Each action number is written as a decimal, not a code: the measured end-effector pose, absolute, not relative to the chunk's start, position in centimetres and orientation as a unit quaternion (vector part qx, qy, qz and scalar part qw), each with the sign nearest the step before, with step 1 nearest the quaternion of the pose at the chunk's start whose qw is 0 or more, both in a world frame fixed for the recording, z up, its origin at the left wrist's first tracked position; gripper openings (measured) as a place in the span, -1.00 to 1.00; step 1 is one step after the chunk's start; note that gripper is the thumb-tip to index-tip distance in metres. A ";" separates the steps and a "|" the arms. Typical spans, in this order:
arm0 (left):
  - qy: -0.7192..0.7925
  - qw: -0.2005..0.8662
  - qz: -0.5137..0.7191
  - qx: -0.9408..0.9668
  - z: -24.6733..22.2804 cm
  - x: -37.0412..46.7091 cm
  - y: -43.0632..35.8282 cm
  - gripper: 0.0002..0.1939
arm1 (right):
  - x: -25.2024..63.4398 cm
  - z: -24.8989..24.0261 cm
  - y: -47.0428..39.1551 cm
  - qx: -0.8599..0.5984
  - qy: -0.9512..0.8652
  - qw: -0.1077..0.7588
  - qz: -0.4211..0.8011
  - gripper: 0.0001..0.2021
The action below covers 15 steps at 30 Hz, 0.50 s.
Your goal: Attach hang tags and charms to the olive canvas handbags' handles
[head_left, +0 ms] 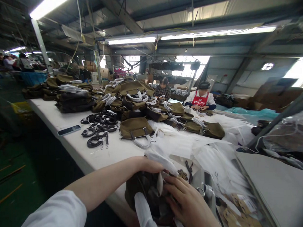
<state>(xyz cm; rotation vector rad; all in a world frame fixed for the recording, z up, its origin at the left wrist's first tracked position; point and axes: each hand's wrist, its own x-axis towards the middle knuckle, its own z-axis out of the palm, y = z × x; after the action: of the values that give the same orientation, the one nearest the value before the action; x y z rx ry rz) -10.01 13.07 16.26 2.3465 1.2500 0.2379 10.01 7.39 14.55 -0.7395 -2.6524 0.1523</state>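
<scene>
Head view: our left hand [149, 166] and right hand [188, 202] both pinch a brown bag [148, 196] at the counter [73, 140] edge, probably steadying it near its wrapped handle [144, 211].

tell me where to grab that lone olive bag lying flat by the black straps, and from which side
Take the olive bag by its white-wrapped handle. The handle loops out from the bag's near edge onto the bare table, so it seems easiest to hook from the near side. Both hands, left and right, are on the dark bag in front.
</scene>
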 end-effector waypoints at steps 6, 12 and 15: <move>0.484 0.140 0.030 0.863 17.9 -12.0 9.1 -0.65 | 7.9 16.1 8.4 -0.316 -0.946 0.056 0.053 -0.75; 0.493 0.053 -0.049 0.867 16.1 -14.6 7.1 -0.53 | 8.8 12.9 9.9 -0.350 -0.934 0.008 -0.074 -0.66; 0.457 0.071 -0.013 0.886 16.2 -15.5 6.9 -0.58 | 9.6 12.0 10.7 -0.349 -0.935 0.030 -0.051 -0.65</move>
<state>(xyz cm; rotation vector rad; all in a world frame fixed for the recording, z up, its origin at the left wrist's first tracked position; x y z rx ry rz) -15.50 6.88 16.23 2.6653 1.3746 -0.0386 9.58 10.72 12.02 -1.0747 -2.8838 -0.1581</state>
